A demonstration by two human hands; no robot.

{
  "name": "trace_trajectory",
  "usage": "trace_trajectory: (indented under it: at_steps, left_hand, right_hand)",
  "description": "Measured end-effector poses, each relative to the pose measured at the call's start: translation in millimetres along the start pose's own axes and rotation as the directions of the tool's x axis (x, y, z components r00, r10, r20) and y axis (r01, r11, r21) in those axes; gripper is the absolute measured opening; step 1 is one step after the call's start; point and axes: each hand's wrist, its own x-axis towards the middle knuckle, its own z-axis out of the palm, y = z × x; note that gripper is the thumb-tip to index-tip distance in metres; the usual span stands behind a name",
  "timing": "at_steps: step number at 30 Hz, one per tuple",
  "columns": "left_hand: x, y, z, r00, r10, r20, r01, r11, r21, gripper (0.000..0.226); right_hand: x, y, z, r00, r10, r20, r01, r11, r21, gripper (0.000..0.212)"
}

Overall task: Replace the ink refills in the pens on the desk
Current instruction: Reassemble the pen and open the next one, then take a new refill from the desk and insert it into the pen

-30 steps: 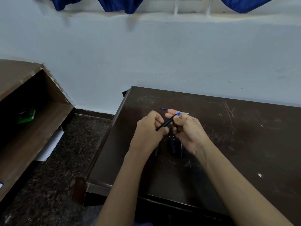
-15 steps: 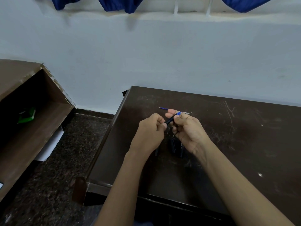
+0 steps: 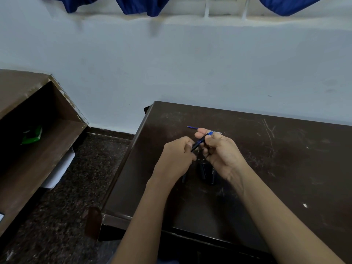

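Observation:
A dark pen with a blue end [image 3: 200, 142] slants between both hands above the dark wooden desk [image 3: 285, 168]. My left hand [image 3: 177, 159] pinches its lower end; my right hand [image 3: 221, 151] grips its upper, blue end. A thin blue ink refill [image 3: 192, 127] lies on the desk just beyond my fingers, its right part hidden by them. Several dark pens [image 3: 204, 171] lie on the desk under my hands, partly covered.
A brown wooden shelf unit [image 3: 38, 140] stands at the left with a green object [image 3: 31, 134] inside. Dark speckled floor [image 3: 76, 197] separates it from the desk's left edge. A pale wall rises directly behind the desk.
My left hand slid a little up along the pen toward my right hand, then eased back; the pen stays held between both hands. The refill on the desk has not moved.

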Motion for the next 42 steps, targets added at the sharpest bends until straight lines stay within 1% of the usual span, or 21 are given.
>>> trace_trajectory:
  at_steps: [5, 8, 9, 11, 12, 13, 14, 15, 16, 17, 19, 20, 21, 23, 24, 25, 29, 33, 39, 42]
  left_hand:
    - [-0.5, 1.2, -2.4, 0.997, 0.009, 0.070, -0.010, 1.000, 0.010, 0.030]
    - [-0.8, -0.8, -4.5, 0.997, -0.018, 0.079, 0.017, 1.000, 0.008, 0.031]
    - [-0.9, -1.8, -5.4, 0.997, -0.029, 0.072, 0.029, 1.000, 0.002, 0.031]
    - [-0.9, -3.3, -6.5, 0.998, -0.047, 0.047, 0.047, 0.999, 0.004, 0.031]
    - [-1.0, -3.9, -6.8, 0.998, -0.053, 0.023, 0.053, 0.999, 0.011, 0.030]
    - [-1.1, -3.9, -7.0, 0.998, -0.060, -0.005, 0.060, 0.998, 0.023, 0.030]
    - [-1.3, -3.9, -7.2, 0.997, -0.067, -0.033, 0.068, 0.997, 0.034, 0.030]
    - [-1.4, -3.5, -7.5, 0.996, -0.075, -0.054, 0.077, 0.996, 0.036, 0.030]
    - [-1.4, -3.2, -7.5, 0.994, -0.083, -0.068, 0.086, 0.996, 0.030, 0.030]
    - [-1.4, -2.6, -7.4, 0.993, -0.090, -0.076, 0.092, 0.995, 0.025, 0.030]
    - [-1.8, -1.9, -7.1, 0.992, -0.093, -0.088, 0.095, 0.995, 0.026, 0.030]
    - [-1.9, -1.5, -6.9, 0.991, -0.092, -0.094, 0.095, 0.995, 0.030, 0.029]
    - [-1.8, -1.4, -6.7, 0.991, -0.092, -0.100, 0.096, 0.995, 0.037, 0.030]
    - [-1.5, -1.3, -6.1, 0.990, -0.092, -0.107, 0.098, 0.994, 0.051, 0.031]
    - [-1.5, -1.2, -5.8, 0.990, -0.093, -0.106, 0.099, 0.993, 0.056, 0.031]
    - [-1.3, -0.7, -5.8, 0.990, -0.095, -0.105, 0.102, 0.993, 0.060, 0.031]
    - [-1.6, -1.0, -5.6, 0.990, -0.099, -0.105, 0.106, 0.992, 0.062, 0.031]
    - [-1.4, -1.8, -5.0, 0.990, -0.085, -0.113, 0.093, 0.994, 0.062, 0.031]
    - [-0.6, -3.0, -4.5, 0.991, -0.081, -0.109, 0.090, 0.993, 0.076, 0.031]
    - [0.1, -4.1, -4.0, 0.992, -0.080, -0.099, 0.088, 0.993, 0.082, 0.031]
  right_hand:
    - [3.9, -4.4, -8.1, 0.999, -0.029, -0.037, 0.031, 0.998, 0.053, 0.030]
    - [5.9, -7.7, -13.4, 0.996, -0.042, -0.072, 0.048, 0.996, 0.079, 0.027]
    - [7.6, -8.4, -15.2, 0.993, -0.057, -0.104, 0.068, 0.992, 0.106, 0.025]
    - [11.2, -9.4, -19.8, 0.969, -0.104, -0.226, 0.141, 0.977, 0.158, 0.019]
    - [13.4, -8.9, -23.4, 0.943, -0.141, -0.300, 0.190, 0.972, 0.140, 0.015]
    - [15.3, -7.9, -27.4, 0.913, -0.188, -0.362, 0.226, 0.972, 0.065, 0.011]
    - [17.7, -5.5, -32.0, 0.884, -0.241, -0.401, 0.235, 0.970, -0.065, 0.011]
    - [19.3, -2.6, -36.5, 0.861, -0.294, -0.415, 0.213, 0.950, -0.229, 0.015]
    - [19.8, 0.5, -39.9, 0.856, -0.330, -0.397, 0.165, 0.904, -0.395, 0.019]
    - [20.0, 4.1, -42.2, 0.872, -0.339, -0.353, 0.112, 0.840, -0.531, 0.020]
    - [17.2, 11.6, -40.6, 0.920, -0.308, -0.241, 0.052, 0.709, -0.704, 0.020]
    - [16.1, 16.4, -39.0, 0.932, -0.306, -0.193, 0.046, 0.630, -0.775, 0.018]
    - [15.5, 20.8, -36.9, 0.937, -0.315, -0.152, 0.041, 0.530, -0.847, 0.015]
    - [12.8, 27.0, -33.0, 0.945, -0.318, -0.083, 0.030, 0.335, -0.942, 0.011]
    - [12.5, 29.4, -31.8, 0.952, -0.299, -0.067, 0.018, 0.274, -0.961, 0.012]
    - [12.8, 31.8, -31.4, 0.960, -0.273, -0.065, 0.003, 0.240, -0.971, 0.015]
    - [18.8, 41.9, -33.5, 0.976, -0.198, -0.088, -0.052, 0.180, -0.982, 0.019]
    - [21.9, 50.1, -33.9, 0.982, -0.183, -0.052, -0.031, 0.116, -0.993, 0.022]
    - [23.0, 57.9, -33.7, 0.986, -0.165, 0.020, 0.038, 0.107, -0.994, 0.024]
    - [23.9, 59.1, -34.6, 0.983, -0.183, 0.019, 0.039, 0.109, -0.993, 0.023]
